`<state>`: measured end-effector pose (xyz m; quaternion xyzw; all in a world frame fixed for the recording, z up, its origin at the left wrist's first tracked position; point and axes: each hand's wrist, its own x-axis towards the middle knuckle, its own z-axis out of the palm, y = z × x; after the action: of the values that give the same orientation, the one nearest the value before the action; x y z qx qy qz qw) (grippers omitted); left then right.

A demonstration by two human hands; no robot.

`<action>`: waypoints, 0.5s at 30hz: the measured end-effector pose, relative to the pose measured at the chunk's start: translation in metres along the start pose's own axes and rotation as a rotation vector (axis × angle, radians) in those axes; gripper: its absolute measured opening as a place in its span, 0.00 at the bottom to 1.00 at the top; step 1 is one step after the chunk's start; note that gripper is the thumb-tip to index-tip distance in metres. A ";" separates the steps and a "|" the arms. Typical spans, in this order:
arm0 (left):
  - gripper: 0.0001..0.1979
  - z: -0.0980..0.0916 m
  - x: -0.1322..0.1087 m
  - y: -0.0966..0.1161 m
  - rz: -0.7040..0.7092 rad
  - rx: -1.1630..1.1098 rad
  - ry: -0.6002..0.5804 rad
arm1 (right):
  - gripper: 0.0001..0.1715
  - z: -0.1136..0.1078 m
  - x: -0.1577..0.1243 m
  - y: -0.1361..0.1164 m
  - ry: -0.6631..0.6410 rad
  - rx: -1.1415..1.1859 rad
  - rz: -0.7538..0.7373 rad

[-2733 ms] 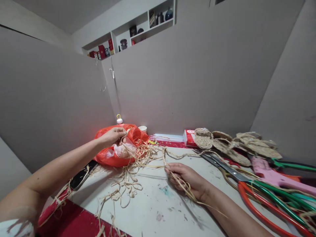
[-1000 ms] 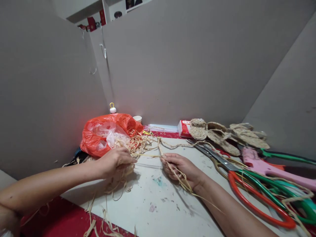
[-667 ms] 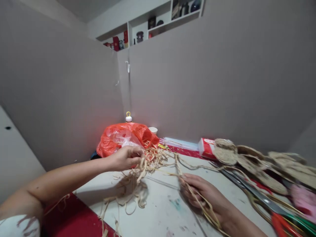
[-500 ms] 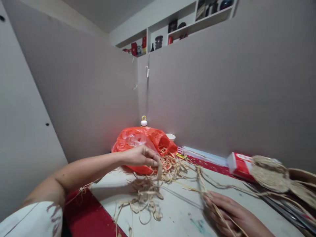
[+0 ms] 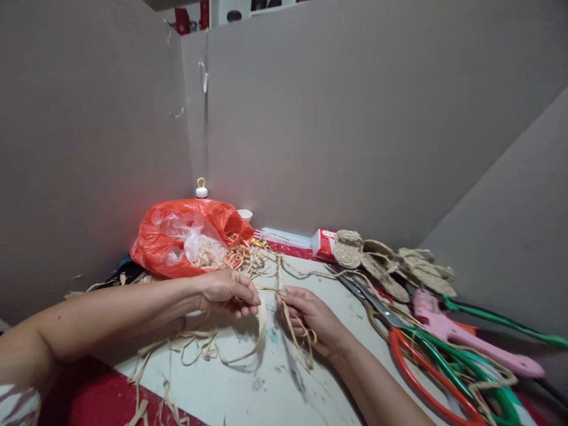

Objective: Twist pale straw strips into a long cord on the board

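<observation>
My left hand pinches a flat pale raffia strip that curls down toward the white board. Facing it, my right hand is closed on a raffia cord, which runs away up the board; loose ends hang below the fingers. A thin strand stretches between the two hands. Loose raffia strips lie under my left forearm. Behind that hand, a red plastic bag spills more raffia.
Large scissors with orange handles, green-handled scissors and a pink tool lie at right. Woven straw slippers and a red-and-white box stand behind them. A white cup and grey partition are at the back.
The view has turned right and down, bringing the scissors and pink tool into sight. My hands have come closer together, the left still pinching its strip and the right still on the cord.
</observation>
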<state>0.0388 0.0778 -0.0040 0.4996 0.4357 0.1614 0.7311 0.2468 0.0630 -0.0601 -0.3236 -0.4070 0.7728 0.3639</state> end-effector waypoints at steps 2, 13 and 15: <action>0.15 0.004 0.014 -0.001 -0.006 -0.009 -0.015 | 0.17 0.001 0.000 0.001 0.014 -0.049 -0.009; 0.11 -0.001 0.045 -0.014 0.068 0.012 -0.068 | 0.20 0.004 0.000 0.002 0.133 -0.215 -0.056; 0.10 0.000 0.046 -0.017 0.083 0.035 -0.033 | 0.21 0.005 0.000 0.003 0.136 -0.258 -0.066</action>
<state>0.0616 0.1015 -0.0404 0.5327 0.4052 0.1755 0.7220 0.2418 0.0599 -0.0609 -0.4058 -0.4877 0.6780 0.3711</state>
